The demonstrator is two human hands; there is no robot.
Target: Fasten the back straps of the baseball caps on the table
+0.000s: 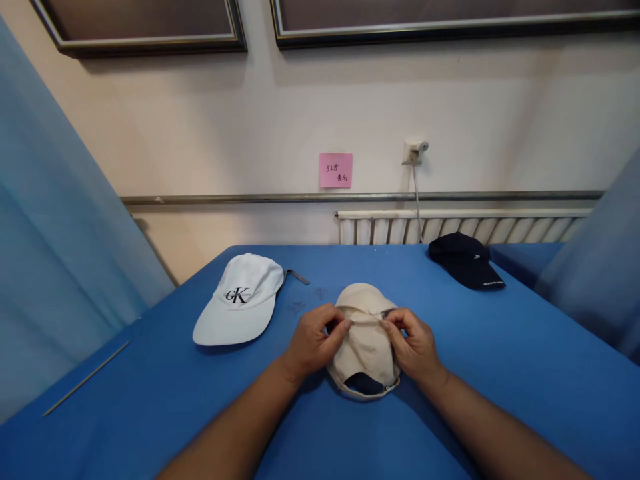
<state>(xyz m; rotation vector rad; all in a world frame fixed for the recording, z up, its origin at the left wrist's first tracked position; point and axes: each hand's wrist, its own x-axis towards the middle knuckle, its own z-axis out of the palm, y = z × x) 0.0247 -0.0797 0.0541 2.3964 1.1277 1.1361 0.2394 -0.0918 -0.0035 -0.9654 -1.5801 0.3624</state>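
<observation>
Beige cap point(367, 343) at lower center of frame, on blue table point(200, 413), brim toward far side, back opening and strap toward near edge. Left hand point(316, 339) pinching cap's left side near brim, thumb and index nearly closed, other fingers curled. Right hand point(414, 343) same on right side, thumb and index on fabric by brim, rest curled. Both hands on cap, partly covering its sides.

Thin stick point(86, 379) flat on table, lower left. White cap point(245, 297) left of center, "K" lettering on front, brim toward lower left, strap out to right. Black cap point(463, 259) right of center, near table's far edge, brim toward lower right. Nothing between the three caps but table and hands.

Behind: radiator point(450, 227), metal rail point(260, 199), pink note point(335, 171) at upper center, plug in socket point(413, 153) to its right.
</observation>
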